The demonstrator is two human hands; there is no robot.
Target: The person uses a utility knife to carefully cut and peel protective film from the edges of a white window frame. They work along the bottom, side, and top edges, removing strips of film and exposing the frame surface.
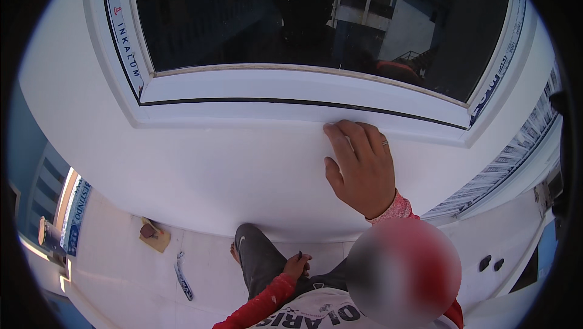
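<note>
My right hand (364, 168) rests against the white wall (243, 165), fingers stretched out and slightly apart, with a ring on one of them. Its fingertips reach the lower border of the white window frame (291, 93). Behind that frame is dark, reflective glass (231, 19). Low in front of my body, over my dark trousers (261, 259), my left hand (296, 266) is closed round a small, dark, stick-like thing (300, 254); only its tip shows, so its kind is unclear. Red sleeves cover both arms. A blurred round patch hides part of my right arm.
On the pale floor to the left lie a tan sheet (161, 243) with a brown object on it and a crumpled printed strip (183, 277). Black slippers (484, 263) are at the right. A blue printed strip (78, 216) stands by an opening at far left.
</note>
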